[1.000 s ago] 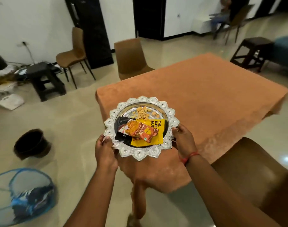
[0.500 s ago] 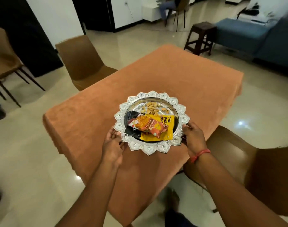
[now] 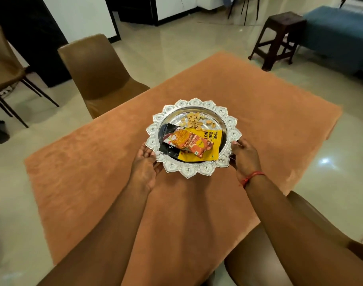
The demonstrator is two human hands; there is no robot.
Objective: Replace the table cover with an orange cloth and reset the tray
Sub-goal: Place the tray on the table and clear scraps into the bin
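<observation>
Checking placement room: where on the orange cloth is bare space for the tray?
The orange cloth is bare all around the tray: toward the far edge, left toward the brown chair, and right. The only crowding is at the near middle, with left hand and right hand.

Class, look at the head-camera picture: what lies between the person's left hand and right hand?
In the head view, the silver tray sits between the left hand and right hand, holding snack packets and loose nuts, over the orange cloth.
</observation>
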